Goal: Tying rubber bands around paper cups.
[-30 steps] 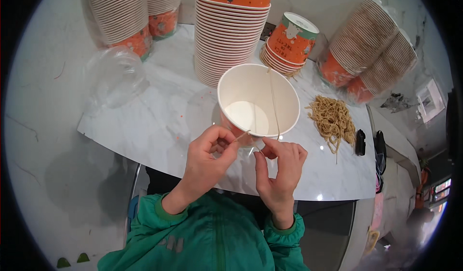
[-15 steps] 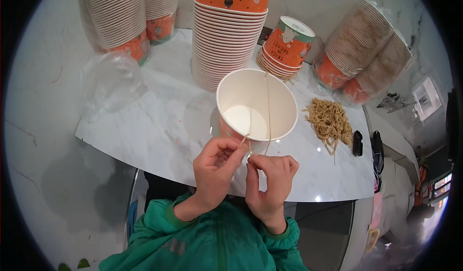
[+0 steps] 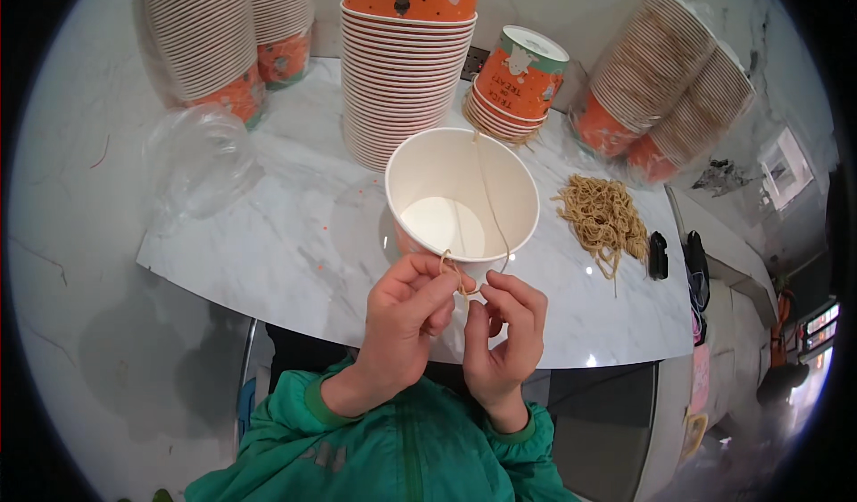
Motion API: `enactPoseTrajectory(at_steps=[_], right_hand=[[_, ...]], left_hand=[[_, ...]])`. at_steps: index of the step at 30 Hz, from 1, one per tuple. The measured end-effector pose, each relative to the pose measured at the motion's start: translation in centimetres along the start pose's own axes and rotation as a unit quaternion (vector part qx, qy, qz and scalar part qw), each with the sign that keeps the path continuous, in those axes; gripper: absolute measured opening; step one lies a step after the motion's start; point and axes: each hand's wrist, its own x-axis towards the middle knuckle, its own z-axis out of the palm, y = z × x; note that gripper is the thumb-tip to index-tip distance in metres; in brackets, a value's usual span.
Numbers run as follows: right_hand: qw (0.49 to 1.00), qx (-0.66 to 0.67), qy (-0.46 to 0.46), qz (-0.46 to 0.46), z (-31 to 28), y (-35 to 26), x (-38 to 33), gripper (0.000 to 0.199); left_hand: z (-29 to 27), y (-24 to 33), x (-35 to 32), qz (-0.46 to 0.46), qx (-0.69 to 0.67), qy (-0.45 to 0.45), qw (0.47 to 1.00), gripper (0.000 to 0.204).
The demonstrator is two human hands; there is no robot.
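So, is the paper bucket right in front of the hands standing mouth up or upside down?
Mouth up: the paper bucket has its open rim facing up, and its round white bottom shows inside.

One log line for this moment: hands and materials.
left hand: pinching cord | right hand: at cord | bucket: upright, cord across mouth | cord pile: right of bucket

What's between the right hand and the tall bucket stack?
The open white-lined bucket lies between right hand and tall bucket stack; the head view shows it, with string crossing its mouth there.
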Motion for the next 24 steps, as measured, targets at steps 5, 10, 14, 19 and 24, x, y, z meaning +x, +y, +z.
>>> enactPoseTrajectory(at_steps=[5, 10, 14, 19, 24], right_hand=[[0.999, 0.02, -0.008, -0.046, 0.5, 0.1, 1.2, 0.039], [0.997, 0.033, -0.031, -0.069, 1.1, -0.2, 1.9, 0.032], [0.997, 0.022, -0.062, -0.048, 1.3, -1.2, 3.0, 0.025], [0.996, -0.036, -0.048, -0.062, 2.4, -1.9, 4.0, 0.024], [0.995, -0.052, -0.049, -0.074, 2.9, -1.9, 5.0, 0.024]], left_hand=[[-0.6, -0.1, -0.1, 0.021, 0.03, 0.01, 0.999, 0.004], [-0.9, 0.7, -0.5, 0.017, 0.06, 0.024, 0.998, 0.004], [-1.4, 1.1, -0.6, 0.081, 0.165, 0.027, 0.983, 0.005], [-2.7, 0.3, 0.7, 0.303, 0.329, 0.018, 0.894, 0.01], [-2.9, 1.4, 1.0, 0.36, 0.406, 0.015, 0.84, 0.012]])
